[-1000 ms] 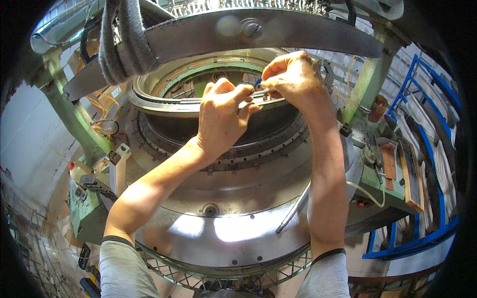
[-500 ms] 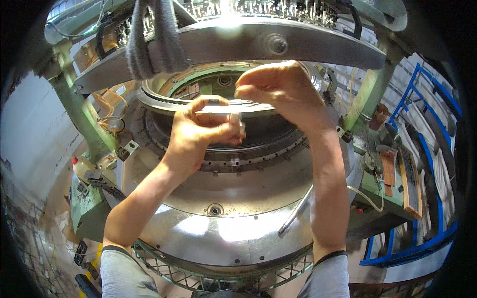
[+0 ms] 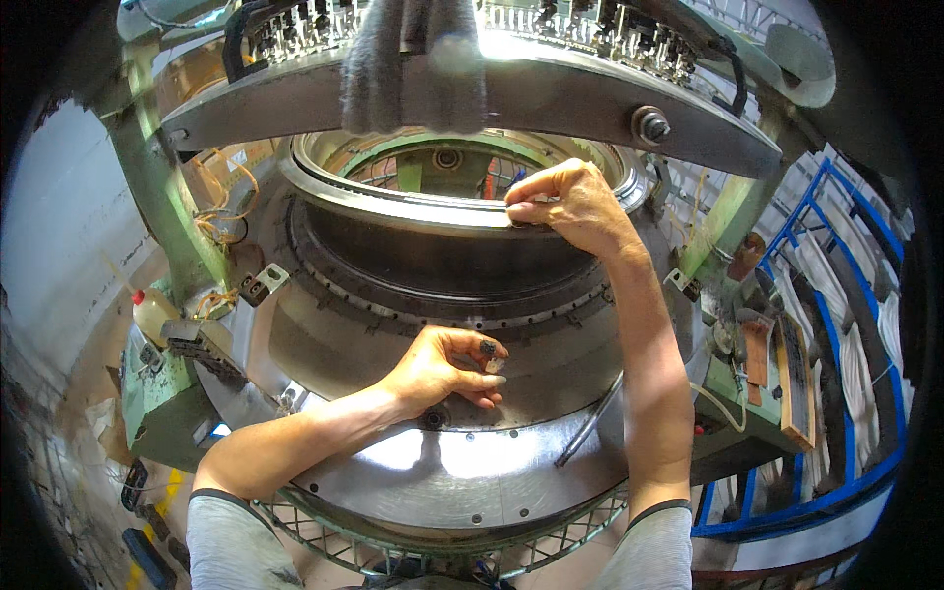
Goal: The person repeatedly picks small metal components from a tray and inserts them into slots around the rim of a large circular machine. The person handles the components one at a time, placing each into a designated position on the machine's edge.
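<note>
My left hand is over the lower metal plate of a large round machine. Its thumb and fingers close on a small piece, partly dark and partly pale and shiny, too small to name. My right hand is at the rim of the raised metal ring, thumb and forefinger pinched together at the ring's near edge. Whatever is in that pinch is hidden. Below the right forearm, a slim metal rod rests on the wide metal plate.
A thick curved metal beam spans above my hands, with a grey cloth hanging over it. Green posts flank the machine. At the left stands a bottle with a red tip; at the right, a blue rack holding white cloth.
My left hand has dropped from the ring toward the lower plate. My right hand has come down slightly onto the ring's edge, its fingers now pinched there. The view has shifted a little.
</note>
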Available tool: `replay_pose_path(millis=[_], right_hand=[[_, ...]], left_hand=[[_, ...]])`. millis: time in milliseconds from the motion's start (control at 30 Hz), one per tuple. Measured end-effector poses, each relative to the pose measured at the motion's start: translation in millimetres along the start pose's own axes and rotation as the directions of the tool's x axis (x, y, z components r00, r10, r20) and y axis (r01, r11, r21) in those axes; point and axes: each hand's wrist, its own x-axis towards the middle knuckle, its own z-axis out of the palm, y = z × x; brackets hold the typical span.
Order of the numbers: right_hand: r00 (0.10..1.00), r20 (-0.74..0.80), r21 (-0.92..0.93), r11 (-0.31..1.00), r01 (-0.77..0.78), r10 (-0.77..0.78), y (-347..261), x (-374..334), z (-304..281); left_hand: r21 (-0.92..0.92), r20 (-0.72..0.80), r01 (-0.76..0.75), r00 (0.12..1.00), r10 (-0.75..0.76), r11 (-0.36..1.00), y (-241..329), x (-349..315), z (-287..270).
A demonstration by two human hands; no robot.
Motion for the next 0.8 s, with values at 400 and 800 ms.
replay_pose_path(millis=[400,800], right_hand=[[0.968,-0.072,-0.13,0.965,0.229,-0.24,3,-24,18],[0.964,-0.134,-0.168,0.964,0.206,-0.23,2,-33,22]], left_hand=[[-0.04,-0.002,0.024,1.0,-0.024,0.999,-13,6,-9],[-0.037,0.02,0.05,0.999,-0.049,0.998,-14,4,-10]])
